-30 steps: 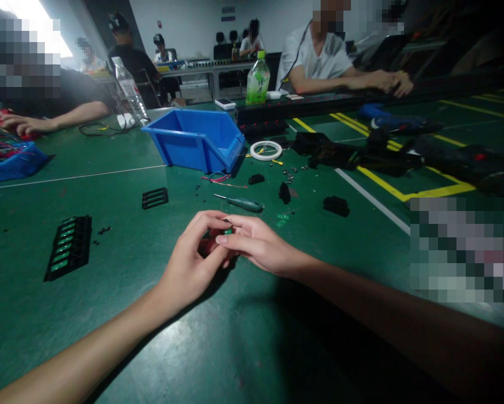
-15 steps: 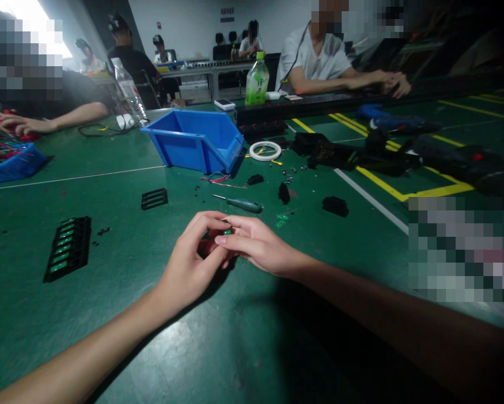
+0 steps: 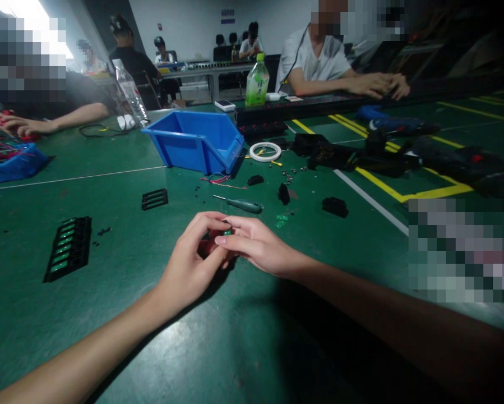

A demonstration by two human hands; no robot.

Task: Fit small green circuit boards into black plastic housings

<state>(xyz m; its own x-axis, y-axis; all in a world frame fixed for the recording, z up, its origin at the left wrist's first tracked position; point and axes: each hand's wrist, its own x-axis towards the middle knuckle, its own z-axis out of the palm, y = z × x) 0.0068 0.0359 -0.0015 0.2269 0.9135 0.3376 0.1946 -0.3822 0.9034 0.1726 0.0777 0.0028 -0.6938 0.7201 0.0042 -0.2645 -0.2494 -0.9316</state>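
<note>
Over the green table my left hand [image 3: 195,249] and my right hand [image 3: 258,244] meet, fingers closed around one small black part with a green piece [image 3: 227,231]. Most of that part is hidden by my fingers. Just beyond them lies a screwdriver [image 3: 244,205] with a dark green handle. Small green circuit boards [image 3: 282,220] rest to the right of it. A black slotted frame [image 3: 155,198] is at the back left. Farther left sits a black holder [image 3: 69,248] with several green boards in a row, small black bits [image 3: 104,230] beside it.
A blue bin [image 3: 180,147] stands behind my hands, near a white ring of tape [image 3: 265,151] and scattered screws [image 3: 289,175]. Black blocks [image 3: 334,206] lie to the right. Power drivers [image 3: 457,160] are at the far right. Co-workers sit across the table, near a green-labelled bottle [image 3: 257,81].
My hands and the part in them have hardly moved. Across the table, a co-worker's hands have shifted slightly.
</note>
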